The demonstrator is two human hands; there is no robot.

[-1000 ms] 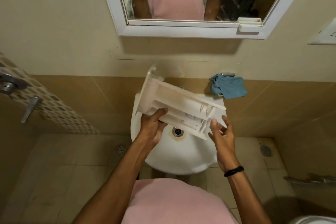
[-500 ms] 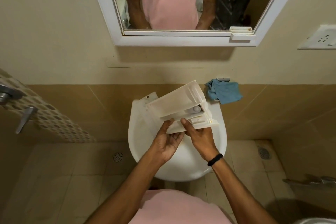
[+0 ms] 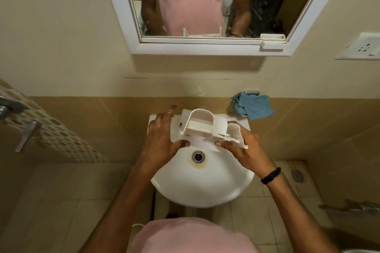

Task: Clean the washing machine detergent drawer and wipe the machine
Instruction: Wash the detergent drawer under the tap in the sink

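The drawer (image 3: 202,127) is above the back of the sink (image 3: 201,187). My right hand (image 3: 244,150) pinches its near right edge. My left hand (image 3: 161,137) is spread, only the thumb at its corner. I think I should hold it low, so that dirty water falls into the sink.

Detergent drawer (image 3: 219,128) over rear of sink (image 3: 205,201), just behind drain (image 3: 198,156). Left hand (image 3: 162,137) at its left end, right hand (image 3: 245,151) holding its right end. Cloth (image 3: 255,107) behind-right of sink, against wall. Mirror (image 3: 195,48) above; socket (image 3: 364,47) to mirror's right.
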